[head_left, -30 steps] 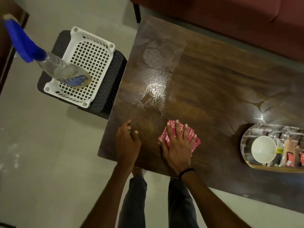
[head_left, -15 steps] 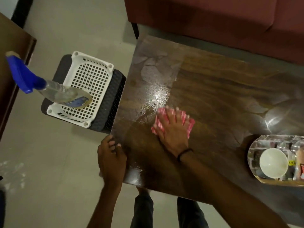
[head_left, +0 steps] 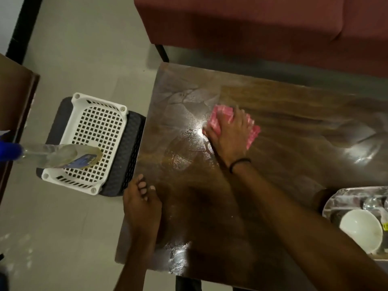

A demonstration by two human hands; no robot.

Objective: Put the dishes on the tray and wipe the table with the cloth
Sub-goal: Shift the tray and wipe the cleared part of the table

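Note:
My right hand presses flat on a folded pink checked cloth in the middle-left of the dark wooden table, beside a wet, shiny patch. My left hand rests on the table's near left edge with fingers curled and nothing in it. At the right edge, a shiny metal tray holds a white bowl and glass items, partly cut off by the frame.
A white perforated basket sits on a dark stool left of the table, with a clear spray bottle with a blue head lying in it. A maroon sofa runs behind the table. Another wooden surface is far left.
My right hand has pushed the cloth away from me, from the near edge toward the table's middle. My left hand has slid to the table's left edge.

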